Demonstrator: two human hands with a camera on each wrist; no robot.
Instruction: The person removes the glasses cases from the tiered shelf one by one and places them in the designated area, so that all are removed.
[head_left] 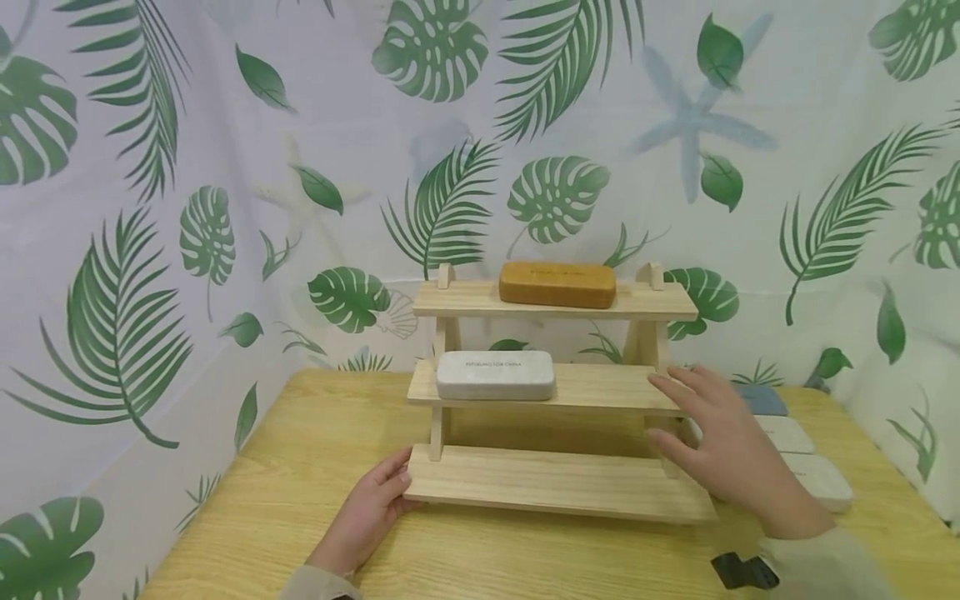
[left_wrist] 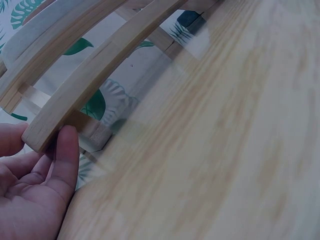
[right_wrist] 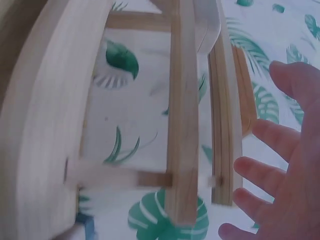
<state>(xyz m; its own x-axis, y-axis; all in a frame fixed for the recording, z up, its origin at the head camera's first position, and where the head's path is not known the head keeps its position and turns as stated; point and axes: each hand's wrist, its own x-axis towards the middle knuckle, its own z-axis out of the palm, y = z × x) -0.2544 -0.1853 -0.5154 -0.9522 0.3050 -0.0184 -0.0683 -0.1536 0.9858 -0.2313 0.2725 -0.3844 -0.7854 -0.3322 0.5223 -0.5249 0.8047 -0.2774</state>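
Note:
A three-tier wooden display stand (head_left: 555,482) is on the table in the head view. My left hand (head_left: 371,504) grips the left end of its bottom shelf. In the left wrist view, the thumb and fingers of that hand (left_wrist: 35,195) pinch the board's end (left_wrist: 95,77). Beside the right end of the middle shelf, my right hand (head_left: 727,446) is held with its fingers spread and nothing in them. A white glasses case (head_left: 495,385) lies on the middle shelf, left of centre. On the top shelf lies an orange-brown glasses case (head_left: 557,287).
Behind and under my right arm, white cases (head_left: 821,482) and a blue case (head_left: 763,400) lie on the table (head_left: 240,508). A leaf-patterned cloth (head_left: 300,233) hangs around the table's back and sides.

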